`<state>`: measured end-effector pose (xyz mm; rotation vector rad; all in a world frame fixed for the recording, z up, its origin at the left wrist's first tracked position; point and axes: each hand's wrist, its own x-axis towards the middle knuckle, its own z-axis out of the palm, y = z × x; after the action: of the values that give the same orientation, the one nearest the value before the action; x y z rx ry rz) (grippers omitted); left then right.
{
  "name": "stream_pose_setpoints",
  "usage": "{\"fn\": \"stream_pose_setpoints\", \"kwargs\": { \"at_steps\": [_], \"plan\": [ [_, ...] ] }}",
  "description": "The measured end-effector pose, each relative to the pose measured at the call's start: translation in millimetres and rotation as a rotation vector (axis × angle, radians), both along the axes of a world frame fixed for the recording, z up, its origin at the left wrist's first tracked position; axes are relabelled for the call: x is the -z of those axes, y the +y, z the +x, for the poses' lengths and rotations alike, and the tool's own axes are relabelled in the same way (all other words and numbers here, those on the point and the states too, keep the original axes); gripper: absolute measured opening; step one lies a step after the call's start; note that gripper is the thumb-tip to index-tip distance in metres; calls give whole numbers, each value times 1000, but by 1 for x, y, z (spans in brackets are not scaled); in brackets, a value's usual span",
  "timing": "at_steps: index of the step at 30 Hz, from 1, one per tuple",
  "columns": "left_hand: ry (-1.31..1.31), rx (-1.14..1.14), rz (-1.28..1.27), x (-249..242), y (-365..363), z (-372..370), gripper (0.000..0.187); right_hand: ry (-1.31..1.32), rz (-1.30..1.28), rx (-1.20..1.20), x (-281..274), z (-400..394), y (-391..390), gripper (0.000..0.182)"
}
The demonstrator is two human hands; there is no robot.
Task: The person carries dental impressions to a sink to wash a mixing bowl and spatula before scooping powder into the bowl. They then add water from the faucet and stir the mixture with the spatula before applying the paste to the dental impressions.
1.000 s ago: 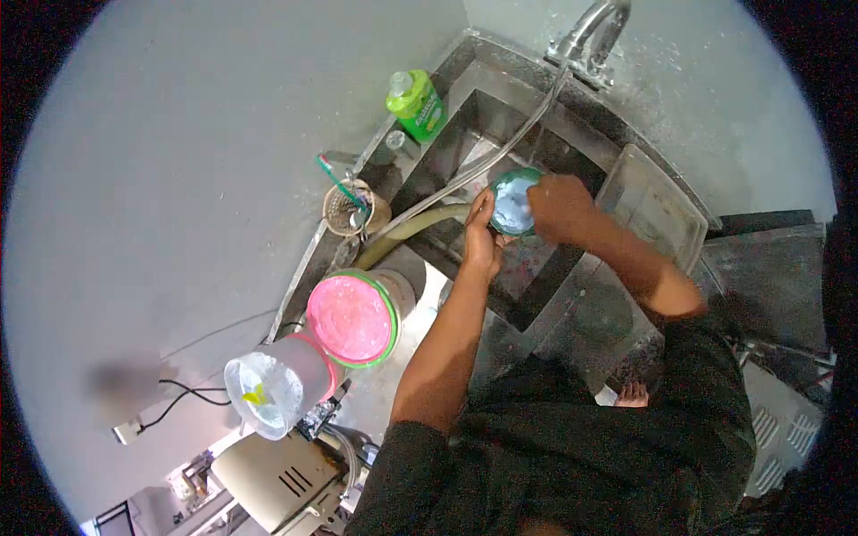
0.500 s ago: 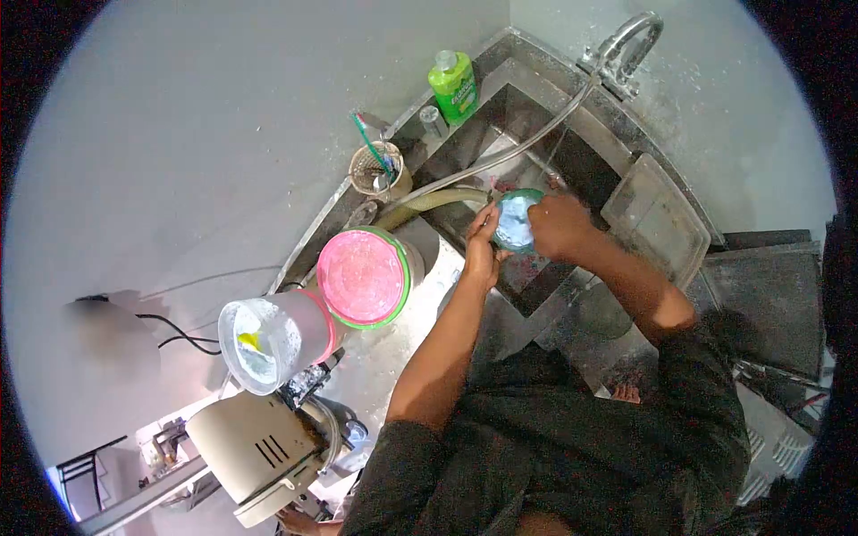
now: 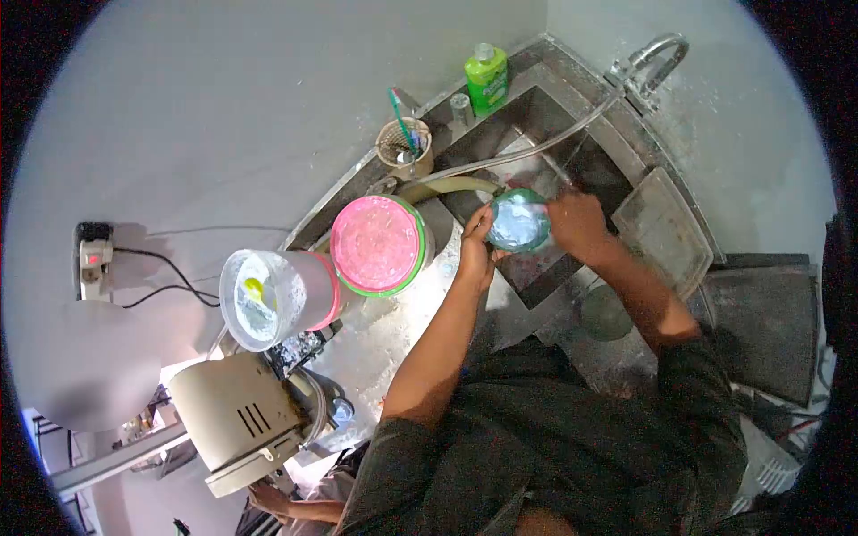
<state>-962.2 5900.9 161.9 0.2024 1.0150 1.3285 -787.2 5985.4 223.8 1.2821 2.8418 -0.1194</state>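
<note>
A green mixing bowl point(image 3: 521, 221) with pale bluish-white paste in it is held over the sink by my left hand point(image 3: 476, 243). The fingers of that hand wrap the bowl's left side, and the bowl tilts so its inside faces me. My right hand point(image 3: 579, 228) is closed at the bowl's right rim, its fingertips turned toward the paste. Whatever it grips is hidden or too small to name. Under the bowl lies the dark metal sink point(image 3: 536, 290), with whitish residue on its bottom.
A grey hose runs from the faucet point(image 3: 648, 67) across the sink. Green bottle point(image 3: 487, 82) and brush holder point(image 3: 405, 147) stand along the back edge. At left are a pink-lidded tub point(image 3: 377, 243), a clear container point(image 3: 277, 299) and a beige machine point(image 3: 237, 415), with another person's hand point(image 3: 268, 498) below it.
My right hand has shifted from over the paste to the bowl's right rim, uncovering more of the paste. The camera view has turned slightly. My left hand keeps its hold.
</note>
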Motion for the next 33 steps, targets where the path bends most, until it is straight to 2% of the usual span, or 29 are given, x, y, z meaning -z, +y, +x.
{"fn": "stream_pose_setpoints", "kwargs": {
  "at_steps": [4,6,10,12,15,18,21,25,28,31,33],
  "plan": [
    [-10,-67,4,-1,-5,8,43,-50,-169,-43,-10,-14,-21,23],
    [-47,-82,-32,-5,-9,14,43,19,-222,8,-6,-20,-15,26],
    [-68,-53,18,-9,-12,8,42,31,-69,101,-18,-23,-16,27],
    [-15,-23,30,-6,-13,8,40,17,-173,0,-28,-25,-28,26],
    [-49,14,69,1,-16,7,39,3,-246,93,-24,-26,-12,26],
    [-35,3,67,-3,-16,7,39,-101,-185,-7,-19,-25,-22,25],
    [20,49,-28,-10,-20,9,40,-14,-230,9,-27,-24,-25,25],
    [-15,2,-17,-12,-18,11,39,-9,-191,83,-25,-22,-20,25],
    [48,58,-25,-3,-20,11,40,-103,-259,-28,-28,-22,-27,25],
    [12,36,-44,-5,-20,14,41,15,-219,69,-21,-18,-18,25],
    [-10,13,-23,0,-19,13,41,-79,-219,-41,-14,-20,-30,25]
  ]
}}
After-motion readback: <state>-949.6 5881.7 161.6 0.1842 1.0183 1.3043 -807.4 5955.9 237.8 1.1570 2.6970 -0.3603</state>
